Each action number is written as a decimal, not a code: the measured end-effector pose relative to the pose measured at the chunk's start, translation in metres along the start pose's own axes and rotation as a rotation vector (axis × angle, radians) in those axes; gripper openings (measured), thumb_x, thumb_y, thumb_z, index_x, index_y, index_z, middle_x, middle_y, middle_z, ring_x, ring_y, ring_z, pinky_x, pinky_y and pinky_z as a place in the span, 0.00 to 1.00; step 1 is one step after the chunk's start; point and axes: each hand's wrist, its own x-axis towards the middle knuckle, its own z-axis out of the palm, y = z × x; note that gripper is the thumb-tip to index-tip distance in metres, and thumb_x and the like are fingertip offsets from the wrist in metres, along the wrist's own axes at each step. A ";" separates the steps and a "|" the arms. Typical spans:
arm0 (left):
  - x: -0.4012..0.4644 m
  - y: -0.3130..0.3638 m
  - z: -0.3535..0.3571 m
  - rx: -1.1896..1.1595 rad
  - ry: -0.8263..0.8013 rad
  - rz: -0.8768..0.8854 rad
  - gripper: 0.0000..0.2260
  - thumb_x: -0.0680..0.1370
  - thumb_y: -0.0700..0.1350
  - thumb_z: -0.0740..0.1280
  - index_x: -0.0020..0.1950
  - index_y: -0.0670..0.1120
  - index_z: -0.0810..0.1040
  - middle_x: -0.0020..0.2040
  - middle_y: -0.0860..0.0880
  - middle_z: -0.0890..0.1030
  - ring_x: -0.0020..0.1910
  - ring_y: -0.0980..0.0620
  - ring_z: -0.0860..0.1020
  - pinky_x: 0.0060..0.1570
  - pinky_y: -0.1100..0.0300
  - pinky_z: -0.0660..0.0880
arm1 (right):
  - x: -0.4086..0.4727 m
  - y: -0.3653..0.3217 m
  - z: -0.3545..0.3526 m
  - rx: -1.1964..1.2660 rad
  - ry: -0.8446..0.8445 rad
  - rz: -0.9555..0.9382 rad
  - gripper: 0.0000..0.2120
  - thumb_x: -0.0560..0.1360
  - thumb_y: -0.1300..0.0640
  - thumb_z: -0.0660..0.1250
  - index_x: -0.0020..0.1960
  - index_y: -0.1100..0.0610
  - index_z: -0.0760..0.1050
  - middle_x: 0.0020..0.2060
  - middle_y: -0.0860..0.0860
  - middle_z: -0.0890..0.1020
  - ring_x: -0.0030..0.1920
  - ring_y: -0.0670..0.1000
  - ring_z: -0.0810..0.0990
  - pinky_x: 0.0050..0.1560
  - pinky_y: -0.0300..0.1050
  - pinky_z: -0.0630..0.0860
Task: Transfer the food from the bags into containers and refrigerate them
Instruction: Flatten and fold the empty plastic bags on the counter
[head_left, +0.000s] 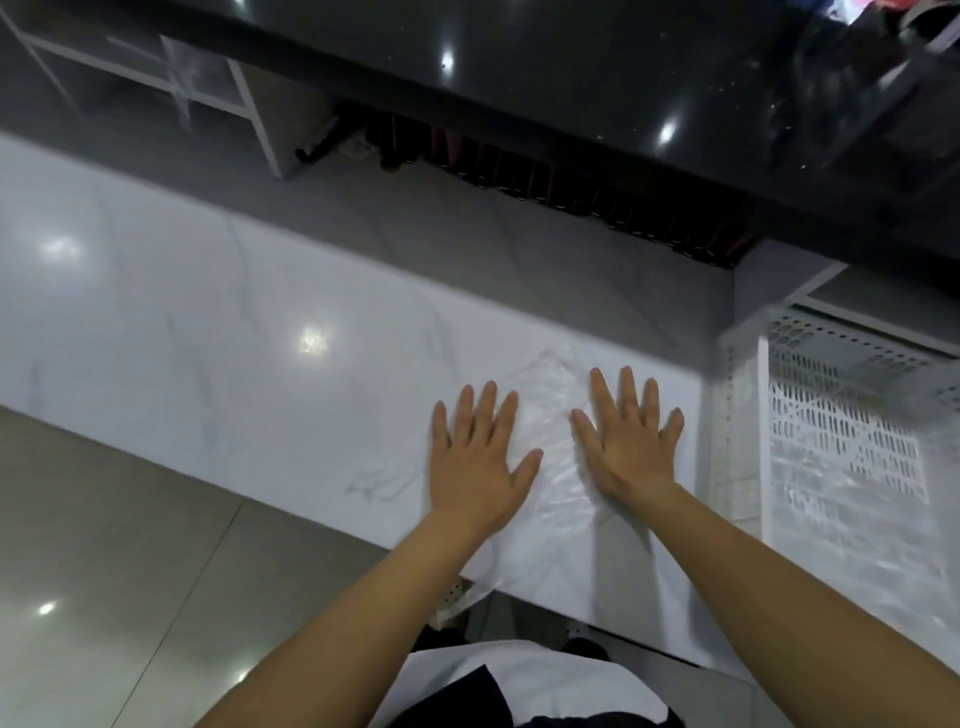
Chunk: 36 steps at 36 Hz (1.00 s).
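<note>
we press our left hand (475, 457) and right hand (631, 441) flat, fingers straight, gripping nothing, on the clear plastic bag (553, 415) lying on the white counter (208, 322); it looks light, limp, slippery, best pinched at an edge.

Both forearms are bare, with no sleeves, watch or rings showing on the left hand (478, 457) or right hand (631, 447). Below, a white top (545, 675) meets a dark navy garment (467, 699).
</note>
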 end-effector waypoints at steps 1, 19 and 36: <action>-0.001 -0.006 0.000 0.008 0.008 -0.002 0.34 0.80 0.68 0.38 0.82 0.54 0.39 0.83 0.50 0.40 0.81 0.47 0.36 0.76 0.42 0.32 | 0.000 0.000 0.002 0.009 0.022 0.001 0.31 0.78 0.29 0.32 0.77 0.37 0.28 0.81 0.48 0.36 0.79 0.57 0.33 0.74 0.65 0.33; 0.029 0.028 -0.044 -0.136 0.127 0.290 0.27 0.84 0.46 0.55 0.83 0.51 0.51 0.84 0.49 0.47 0.82 0.46 0.41 0.80 0.47 0.39 | -0.042 -0.009 0.008 0.083 0.292 0.009 0.32 0.82 0.35 0.41 0.81 0.47 0.39 0.81 0.47 0.38 0.80 0.50 0.35 0.75 0.57 0.31; 0.103 0.011 -0.011 0.117 -0.008 0.360 0.36 0.79 0.71 0.36 0.83 0.54 0.43 0.83 0.51 0.44 0.82 0.49 0.42 0.79 0.44 0.40 | -0.059 -0.009 0.031 0.064 0.093 0.057 0.50 0.72 0.20 0.38 0.81 0.52 0.34 0.80 0.50 0.37 0.79 0.52 0.33 0.75 0.65 0.33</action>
